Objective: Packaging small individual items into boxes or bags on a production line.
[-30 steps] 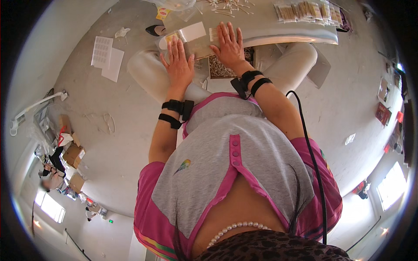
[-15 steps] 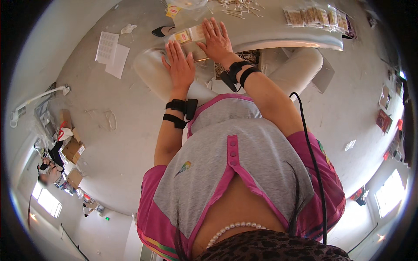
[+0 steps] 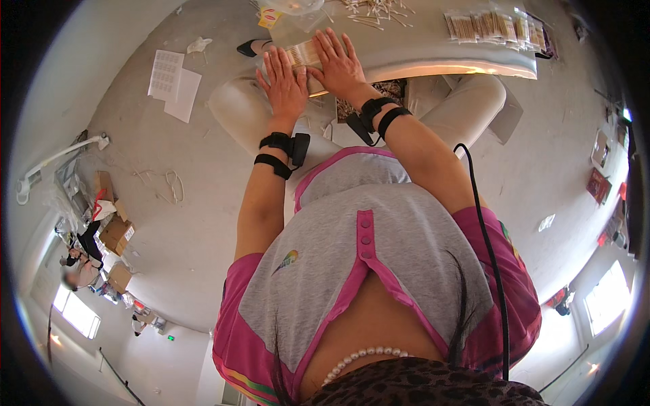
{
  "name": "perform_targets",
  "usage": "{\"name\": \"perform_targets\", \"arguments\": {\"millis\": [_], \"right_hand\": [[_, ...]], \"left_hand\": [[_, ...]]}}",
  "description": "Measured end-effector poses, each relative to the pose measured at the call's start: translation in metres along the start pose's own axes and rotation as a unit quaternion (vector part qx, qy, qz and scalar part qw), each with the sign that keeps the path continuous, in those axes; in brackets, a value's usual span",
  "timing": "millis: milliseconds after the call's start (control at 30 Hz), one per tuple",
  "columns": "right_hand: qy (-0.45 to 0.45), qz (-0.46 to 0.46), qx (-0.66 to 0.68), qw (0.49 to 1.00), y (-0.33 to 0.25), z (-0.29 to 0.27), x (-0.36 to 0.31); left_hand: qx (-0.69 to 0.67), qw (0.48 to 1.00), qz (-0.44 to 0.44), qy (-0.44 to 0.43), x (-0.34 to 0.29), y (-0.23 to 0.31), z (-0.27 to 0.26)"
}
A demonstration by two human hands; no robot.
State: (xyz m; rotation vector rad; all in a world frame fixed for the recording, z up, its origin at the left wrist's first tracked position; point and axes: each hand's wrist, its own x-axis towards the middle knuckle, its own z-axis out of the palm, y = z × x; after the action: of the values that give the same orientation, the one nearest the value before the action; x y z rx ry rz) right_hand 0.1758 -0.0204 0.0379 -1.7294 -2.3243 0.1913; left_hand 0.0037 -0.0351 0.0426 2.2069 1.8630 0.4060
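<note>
A clear packet of cotton swabs (image 3: 304, 54) lies at the table's near edge, its swabs side by side in a row. My left hand (image 3: 284, 86) lies flat over the packet's left end, fingers stretched out. Over its right end rests my right hand (image 3: 338, 66), also flat, with the fingers spread and the thumb pointing inward. Part of the packet is hidden beneath both palms. Loose cotton swabs (image 3: 376, 12) are heaped on the table beyond my right hand. A small yellow label card (image 3: 269, 17) lies beyond my left hand.
Several filled swab packets (image 3: 491, 28) stand in a row at the table's far right. A clear plastic bag or tub (image 3: 298, 5) sits at the back. Below the table edge is a box of dark contents (image 3: 389, 89). A black cable (image 3: 482, 216) hangs beside my right arm.
My left hand has slid slightly right along the packet, and now covers the yellow label that showed on it. My right hand has barely shifted.
</note>
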Motion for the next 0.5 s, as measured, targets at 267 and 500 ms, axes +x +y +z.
{"name": "perform_targets", "arguments": {"millis": [267, 500], "right_hand": [[0.010, -0.007, 0.027, 1.000, 0.001, -0.002, -0.005], [0.022, -0.006, 0.045, 0.999, 0.001, -0.002, -0.006]], "left_hand": [[-0.011, 1.000, 0.024, -0.005, -0.001, -0.004, 0.003], [-0.071, 0.996, 0.043, -0.012, -0.002, -0.011, 0.006]]}}
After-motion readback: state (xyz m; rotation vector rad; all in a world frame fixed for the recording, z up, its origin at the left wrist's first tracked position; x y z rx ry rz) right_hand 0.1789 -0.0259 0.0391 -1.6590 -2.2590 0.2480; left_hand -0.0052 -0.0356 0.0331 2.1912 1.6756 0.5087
